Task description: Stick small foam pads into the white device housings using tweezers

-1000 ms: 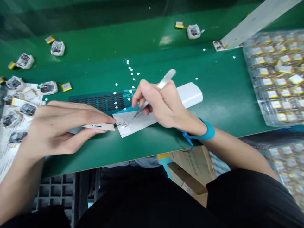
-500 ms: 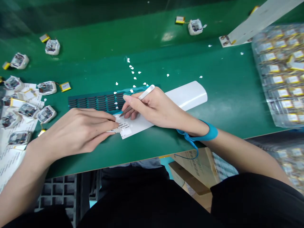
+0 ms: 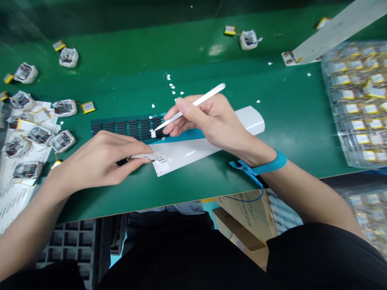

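Note:
My left hand (image 3: pixel 105 161) pinches a small white part (image 3: pixel 142 156) beside the printed left end of a glossy white sheet (image 3: pixel 187 155). Between the fingers of my right hand (image 3: pixel 205 117) are white tweezers (image 3: pixel 199 100), slanting down to the left. A small white piece (image 3: pixel 153 133) is at their tip, above a dark slotted strip (image 3: pixel 121 125). Small white round bits (image 3: pixel 171 85) are scattered on the green mat behind the strip. A blue band circles my right wrist.
White device housings (image 3: pixel 63 107) with yellow-edged batteries (image 3: pixel 88 107) lie at the left on printed paper. Another housing (image 3: pixel 248 40) sits at the back. At the right are a clear tray of batteries (image 3: pixel 352 108) and a white bracket (image 3: pixel 326 30).
My right hand has moved right and slightly up from the sheet with the tweezers, and a small white piece now shows at their tip. My left fingers have parted slightly, exposing the white part.

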A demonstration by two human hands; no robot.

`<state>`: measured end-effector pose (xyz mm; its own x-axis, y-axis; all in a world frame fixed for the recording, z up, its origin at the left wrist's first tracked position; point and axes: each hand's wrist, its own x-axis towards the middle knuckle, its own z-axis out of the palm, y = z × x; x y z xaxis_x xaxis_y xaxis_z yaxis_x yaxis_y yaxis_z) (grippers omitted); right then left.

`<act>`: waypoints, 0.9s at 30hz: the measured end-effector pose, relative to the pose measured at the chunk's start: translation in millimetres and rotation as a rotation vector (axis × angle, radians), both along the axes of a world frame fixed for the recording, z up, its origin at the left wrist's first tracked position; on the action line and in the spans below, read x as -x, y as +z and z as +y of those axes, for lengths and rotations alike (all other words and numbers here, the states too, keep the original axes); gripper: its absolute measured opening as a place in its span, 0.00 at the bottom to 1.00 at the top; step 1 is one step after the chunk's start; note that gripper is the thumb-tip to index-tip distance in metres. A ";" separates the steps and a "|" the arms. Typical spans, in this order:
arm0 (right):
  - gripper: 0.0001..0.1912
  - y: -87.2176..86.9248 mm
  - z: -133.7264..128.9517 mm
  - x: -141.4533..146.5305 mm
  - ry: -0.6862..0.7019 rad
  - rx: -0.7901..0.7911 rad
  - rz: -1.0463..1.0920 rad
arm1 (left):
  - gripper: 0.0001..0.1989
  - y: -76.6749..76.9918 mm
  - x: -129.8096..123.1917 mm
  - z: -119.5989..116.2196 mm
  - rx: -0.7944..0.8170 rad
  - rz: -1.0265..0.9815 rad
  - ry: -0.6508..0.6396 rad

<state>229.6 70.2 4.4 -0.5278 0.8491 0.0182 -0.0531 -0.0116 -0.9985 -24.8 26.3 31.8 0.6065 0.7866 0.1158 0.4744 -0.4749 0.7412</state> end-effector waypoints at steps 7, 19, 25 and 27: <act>0.11 4.8 -18.2 5.9 -0.183 -0.243 0.231 | 0.10 -5.8 -16.8 -14.3 0.336 -0.415 0.296; 0.10 7.5 -27.9 8.5 -0.054 -0.299 0.205 | 0.23 -9.0 -21.8 -21.0 0.439 -0.637 0.151; 0.12 9.2 -29.1 9.8 -0.071 -0.260 0.180 | 0.24 -4.6 -25.5 -24.5 0.459 -0.649 0.188; 0.12 8.2 -28.9 9.9 -0.069 -0.253 0.180 | 0.24 -3.5 -26.4 -25.1 0.459 -0.642 0.212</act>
